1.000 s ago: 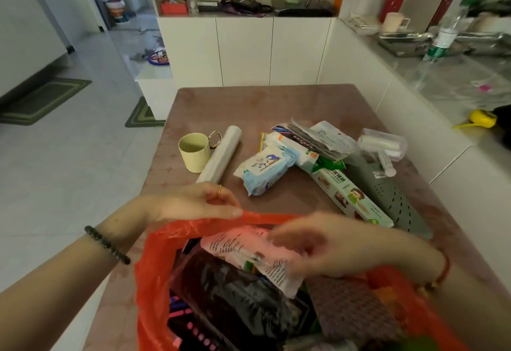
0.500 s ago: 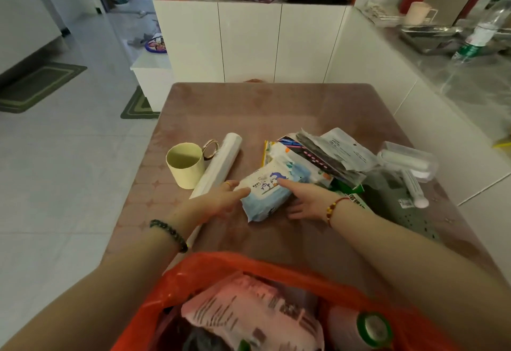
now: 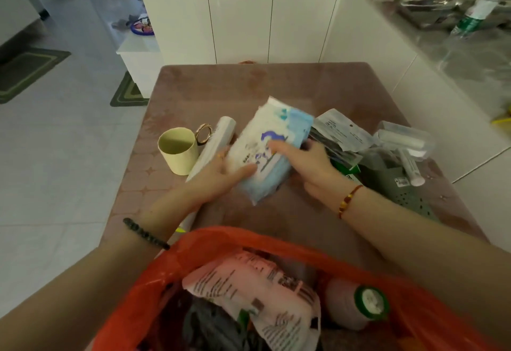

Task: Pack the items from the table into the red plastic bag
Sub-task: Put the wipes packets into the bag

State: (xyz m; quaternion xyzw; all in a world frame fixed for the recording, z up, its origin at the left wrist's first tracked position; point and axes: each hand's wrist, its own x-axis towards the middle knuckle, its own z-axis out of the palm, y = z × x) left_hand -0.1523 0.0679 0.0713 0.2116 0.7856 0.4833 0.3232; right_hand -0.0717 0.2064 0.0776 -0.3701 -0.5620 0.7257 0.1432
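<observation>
My left hand [image 3: 218, 173] and right hand [image 3: 307, 162] have lifted the wipes pack [image 3: 273, 154], which half a second ago lay flat on the surface [image 3: 249, 88] with my fingertips only at its ends. Now it is raised and tilted, its far end up. My left hand is clamped on its left side, thumb across the front and fingers behind; my right hand grips the right side, forefinger laid over the printed face. Left of the pack lie a white roll [image 3: 221, 138] and a pale cup [image 3: 177, 151]; right of it, a heap of packets [image 3: 340, 132] and a clear box [image 3: 403, 140]. Nearer to me than the pack, well apart from it, the red plastic bag [image 3: 249, 236] gapes, holding a pink packet [image 3: 257, 290] and a green-capped bottle [image 3: 370, 302].
</observation>
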